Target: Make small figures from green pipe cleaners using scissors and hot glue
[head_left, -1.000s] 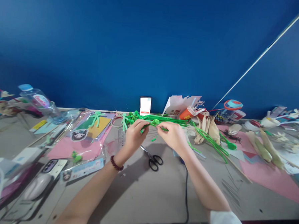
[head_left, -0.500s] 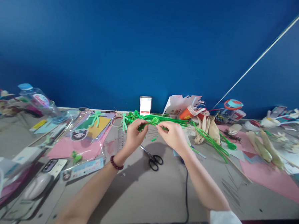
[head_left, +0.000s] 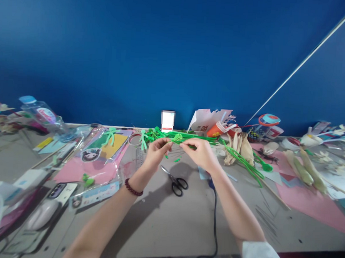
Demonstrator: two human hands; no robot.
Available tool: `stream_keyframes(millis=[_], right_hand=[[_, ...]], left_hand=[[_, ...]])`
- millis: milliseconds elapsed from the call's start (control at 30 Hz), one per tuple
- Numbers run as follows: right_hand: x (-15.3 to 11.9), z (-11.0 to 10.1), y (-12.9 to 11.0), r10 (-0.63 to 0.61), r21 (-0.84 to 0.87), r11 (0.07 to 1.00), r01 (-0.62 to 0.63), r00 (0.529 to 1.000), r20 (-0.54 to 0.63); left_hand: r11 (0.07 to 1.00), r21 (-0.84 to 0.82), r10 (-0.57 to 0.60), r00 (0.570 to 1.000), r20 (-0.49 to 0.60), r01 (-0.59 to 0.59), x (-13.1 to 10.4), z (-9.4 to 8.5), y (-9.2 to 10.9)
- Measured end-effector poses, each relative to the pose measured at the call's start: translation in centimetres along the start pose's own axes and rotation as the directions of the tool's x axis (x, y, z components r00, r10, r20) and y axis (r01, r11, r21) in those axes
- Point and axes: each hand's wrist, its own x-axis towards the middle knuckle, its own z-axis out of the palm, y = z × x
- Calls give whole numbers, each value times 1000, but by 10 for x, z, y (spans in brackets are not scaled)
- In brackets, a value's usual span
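Note:
A green pipe cleaner with a coiled head (head_left: 177,137) is held up between both hands above the table. My left hand (head_left: 157,153) pinches it at the left, a dark red bead bracelet (head_left: 134,187) on that wrist. From the other side my right hand (head_left: 200,153) grips it between thumb and fingers. Behind the hands lies a bundle of straight green pipe cleaners (head_left: 201,137). Below them, black-handled scissors (head_left: 177,183) rest on the table with the blades slightly apart. Small green snippets (head_left: 177,160) are scattered near the fingers.
A phone with a lit screen (head_left: 168,121) leans on the blue wall. Dried husks (head_left: 246,150), longer green stems (head_left: 245,165) and orange cups (head_left: 215,128) stand or lie to the right. Pink sheets in plastic (head_left: 92,167), a bottle (head_left: 42,112) and a mouse (head_left: 43,214) are leftward.
My left hand has turned slightly, its fingers stretching more toward the coiled head. Both hands stay on the pipe cleaner in nearly the same place.

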Motion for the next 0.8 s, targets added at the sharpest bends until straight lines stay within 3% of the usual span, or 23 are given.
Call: stream_keyframes(millis=[267,600,800], right_hand=[[3,1,0,71,74,995,-74,997,44],[7,-1,5,150,341,917,-208,971,188],[8,3,8,181,365,895,-256,957,226]], left_hand=[[962,-166,-194,971,139,216,-5,5,10],[897,-278,-249,912,327,345,-10,5,13],[896,-243,-278,896,347,372,-9,2,12]])
